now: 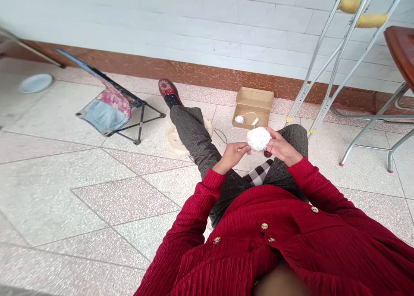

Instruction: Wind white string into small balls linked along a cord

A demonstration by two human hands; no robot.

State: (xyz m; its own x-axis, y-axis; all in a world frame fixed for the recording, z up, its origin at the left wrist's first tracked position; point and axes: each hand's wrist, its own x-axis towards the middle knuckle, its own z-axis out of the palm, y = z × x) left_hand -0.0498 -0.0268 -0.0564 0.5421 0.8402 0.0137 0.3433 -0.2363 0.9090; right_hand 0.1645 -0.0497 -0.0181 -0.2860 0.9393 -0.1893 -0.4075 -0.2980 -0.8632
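— Starting nearest the camera, what do you see?

— A red ribbed cardigan with pale buttons, both sleeves reaching forward over grey trousers. A black-and-white checked cloth lies in the lap between the thighs.

— And the hands?

— Both are on a white ball, fluffy-looking, held up above the knees. The right hand cups it from the right and underneath, its grip closed round that side. The left hand meets it at the lower left edge, fingertips pinched together against it. Whether they nip a loose strand or the ball itself I cannot tell.

— So the ball sits between the two?

— Yes, it touches both, though it rests more in the right grip than in the left.

— Further out?

— The left leg stretches over a round cream disc on the floor and ends in a dark patterned shoe. Just beyond the ball, an open cardboard box on the floor holds a smaller white lump with a thread. To its right, two metal crutches lean against the tiled wall, near a brown table on metal legs. Far left are a folded fabric seat and a white plate.
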